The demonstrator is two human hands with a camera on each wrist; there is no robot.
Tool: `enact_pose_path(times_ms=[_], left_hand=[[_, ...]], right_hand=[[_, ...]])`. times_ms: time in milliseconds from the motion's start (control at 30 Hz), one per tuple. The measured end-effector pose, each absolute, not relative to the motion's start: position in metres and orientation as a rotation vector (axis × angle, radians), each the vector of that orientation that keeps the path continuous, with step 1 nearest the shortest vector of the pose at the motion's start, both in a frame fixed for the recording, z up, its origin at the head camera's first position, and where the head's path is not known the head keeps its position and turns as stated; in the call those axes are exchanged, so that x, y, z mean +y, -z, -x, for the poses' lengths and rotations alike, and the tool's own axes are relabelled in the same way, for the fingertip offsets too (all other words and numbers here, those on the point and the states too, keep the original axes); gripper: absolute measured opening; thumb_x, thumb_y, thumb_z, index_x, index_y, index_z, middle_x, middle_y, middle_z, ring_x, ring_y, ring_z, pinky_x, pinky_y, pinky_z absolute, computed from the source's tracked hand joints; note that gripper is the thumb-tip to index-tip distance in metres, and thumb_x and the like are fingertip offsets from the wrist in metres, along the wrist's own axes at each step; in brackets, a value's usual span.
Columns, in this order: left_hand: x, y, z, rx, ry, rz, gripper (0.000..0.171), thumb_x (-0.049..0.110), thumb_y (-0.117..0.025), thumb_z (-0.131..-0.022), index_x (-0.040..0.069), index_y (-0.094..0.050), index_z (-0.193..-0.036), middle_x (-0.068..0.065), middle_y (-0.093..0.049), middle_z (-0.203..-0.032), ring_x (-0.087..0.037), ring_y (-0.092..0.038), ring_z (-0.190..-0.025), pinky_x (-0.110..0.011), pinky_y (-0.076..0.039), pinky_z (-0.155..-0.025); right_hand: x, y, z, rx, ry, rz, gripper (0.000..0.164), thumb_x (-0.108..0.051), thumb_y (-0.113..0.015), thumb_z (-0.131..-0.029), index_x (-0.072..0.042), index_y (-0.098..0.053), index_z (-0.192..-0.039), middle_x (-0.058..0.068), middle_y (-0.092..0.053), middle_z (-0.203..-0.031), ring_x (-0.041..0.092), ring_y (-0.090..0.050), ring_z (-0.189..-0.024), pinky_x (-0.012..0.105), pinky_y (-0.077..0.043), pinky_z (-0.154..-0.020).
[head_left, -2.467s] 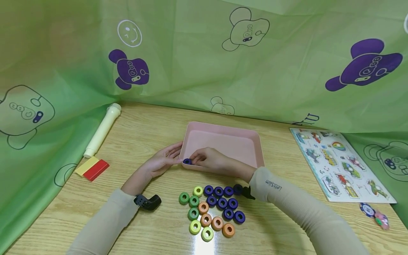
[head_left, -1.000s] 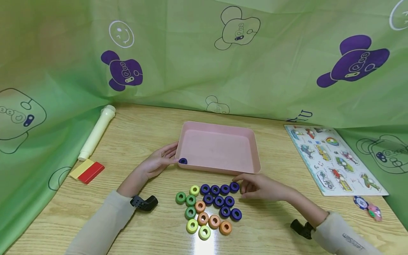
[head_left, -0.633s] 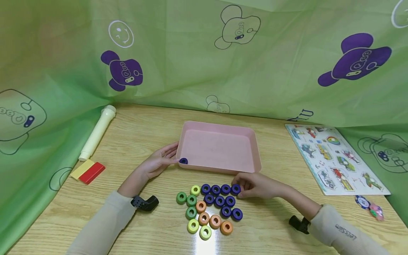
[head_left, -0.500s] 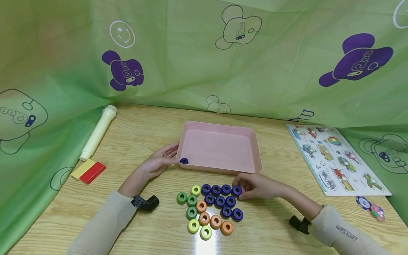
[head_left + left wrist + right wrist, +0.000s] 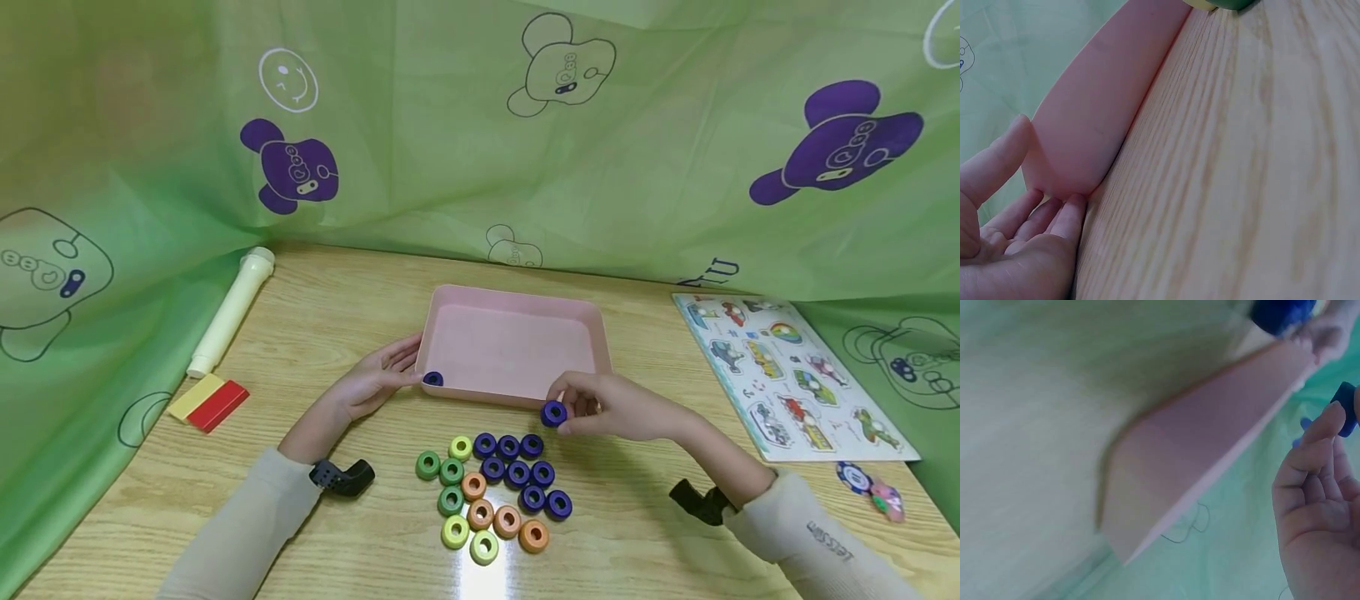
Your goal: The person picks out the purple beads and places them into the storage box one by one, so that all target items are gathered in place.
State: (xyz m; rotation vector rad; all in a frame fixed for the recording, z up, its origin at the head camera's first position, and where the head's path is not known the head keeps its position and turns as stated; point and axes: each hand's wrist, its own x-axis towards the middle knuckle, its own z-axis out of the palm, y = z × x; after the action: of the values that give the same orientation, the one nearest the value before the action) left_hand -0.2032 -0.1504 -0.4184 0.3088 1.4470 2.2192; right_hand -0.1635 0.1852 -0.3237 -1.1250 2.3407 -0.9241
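In the head view, my right hand (image 5: 622,408) pinches a dark purple ring (image 5: 553,423) between thumb and fingertips, just off the front wall of the pink tray (image 5: 517,346). The right wrist view also shows this ring (image 5: 1345,409) at the fingertips. My left hand (image 5: 367,385) holds the tray's near left corner; in the left wrist view the thumb meets the rim and the fingertips touch low on the outer wall. Inside that corner lies another purple ring (image 5: 438,381). Several purple rings (image 5: 517,484) stay on the table in front of the tray.
Green rings (image 5: 428,475), yellow rings (image 5: 455,542) and orange rings (image 5: 534,546) sit beside the purple ones. A cream tube (image 5: 232,312) and a yellow-and-red block (image 5: 210,403) lie at left. At right are a picture puzzle board (image 5: 795,379) and small trinkets (image 5: 888,500).
The right hand left the tray, where a purple ring lay in the corner, and reached the right end of the purple row. It has lifted that end ring towards the tray. The left hand stayed put.
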Motion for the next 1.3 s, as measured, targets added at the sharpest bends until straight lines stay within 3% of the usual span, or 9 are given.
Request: enact_pose_path(times_ms=[233,533,1100,1300], left_hand=[[-0.151,0.42,0.203,1.452,-2.218,-0.306,0.07,-0.012,-0.051,-0.076,0.002,-0.014,-0.134,-0.012,-0.011,-0.138,-0.022,-0.014,-0.124,-0.031,-0.019,-0.098],[-0.15,0.419,0.205,1.445,-2.228,-0.318,0.068,-0.014,-0.049,-0.077,0.002,-0.015,-0.134,-0.012,-0.012,-0.138,-0.022,-0.014,-0.124,-0.032,-0.018,-0.099],[-0.15,0.42,0.204,1.446,-2.234,-0.317,0.069,-0.013,-0.051,-0.075,0.001,-0.017,-0.133,-0.013,-0.013,-0.138,-0.023,-0.015,-0.124,-0.031,-0.021,-0.098],[-0.151,0.421,0.204,1.46,-2.223,-0.32,0.07,-0.013,-0.052,-0.075,0.002,-0.017,-0.134,-0.012,-0.013,-0.138,-0.022,-0.016,-0.123,-0.03,-0.021,-0.098]], right_hand=[[0.163,0.328,0.189,2.38,1.102,1.083,0.024,-0.011,-0.062,-0.076,-0.007,-0.051,-0.097,0.003,-0.053,-0.072,0.015,-0.049,-0.062,0.026,-0.043,-0.054],[0.134,0.362,0.209,2.552,1.07,0.834,0.029,-0.031,-0.067,-0.07,-0.016,-0.054,-0.091,-0.001,-0.056,-0.07,0.011,-0.052,-0.061,0.026,-0.044,-0.057],[0.104,0.38,0.221,2.517,0.882,0.744,0.021,-0.02,-0.064,-0.074,-0.013,-0.055,-0.092,-0.002,-0.055,-0.072,0.011,-0.05,-0.066,0.024,-0.043,-0.061],[0.098,0.384,0.223,2.441,0.944,0.735,0.02,-0.007,-0.059,-0.076,-0.011,-0.054,-0.095,-0.001,-0.057,-0.074,0.012,-0.051,-0.069,0.025,-0.042,-0.063]])
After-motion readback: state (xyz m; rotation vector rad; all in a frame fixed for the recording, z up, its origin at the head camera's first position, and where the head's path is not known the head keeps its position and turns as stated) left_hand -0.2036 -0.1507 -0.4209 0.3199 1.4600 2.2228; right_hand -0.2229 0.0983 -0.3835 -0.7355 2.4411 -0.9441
